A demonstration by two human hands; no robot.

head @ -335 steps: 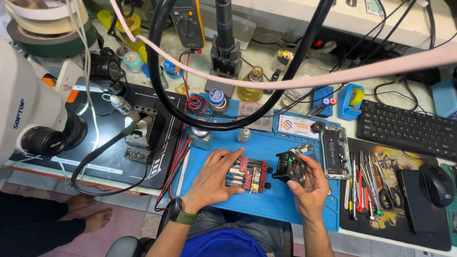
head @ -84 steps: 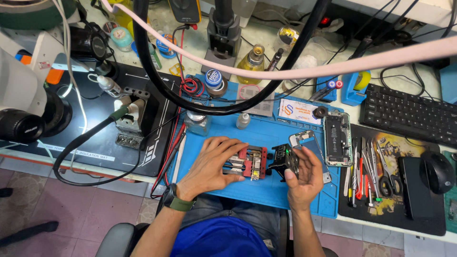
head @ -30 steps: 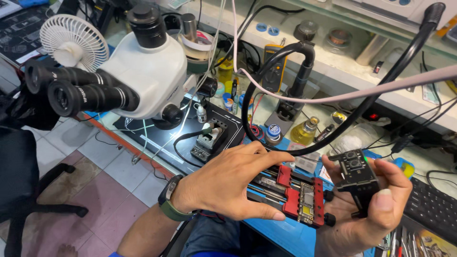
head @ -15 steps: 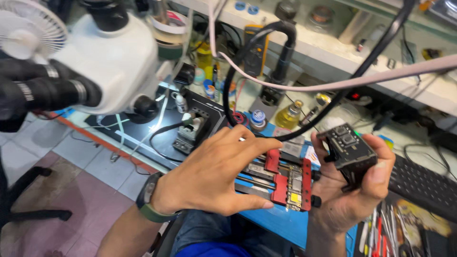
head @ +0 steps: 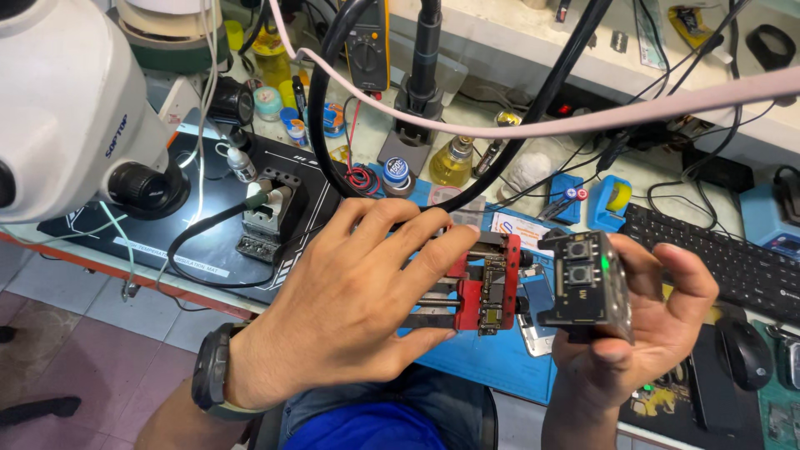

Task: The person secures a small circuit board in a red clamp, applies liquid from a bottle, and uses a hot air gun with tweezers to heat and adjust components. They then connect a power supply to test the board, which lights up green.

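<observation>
My left hand (head: 354, 304) grips a red clamp fixture (head: 487, 283) that holds a small circuit board, lifted above the blue mat (head: 492, 367). A dark watch sits on that wrist. My right hand (head: 646, 329) holds a small black box with two buttons and a green light (head: 587, 283), just right of the fixture and almost touching it.
A white microscope (head: 75, 108) stands at the left over a black pad (head: 208, 242) with a metal holder. Thick black cables and a pink hose arc overhead. Bottles, a multimeter (head: 367, 46), a black keyboard (head: 708, 254) and a mouse (head: 746, 354) sit around.
Both hands have lifted the red fixture and the black box off the blue mat. The view swung left toward the microscope and now looks back down at the bench.
</observation>
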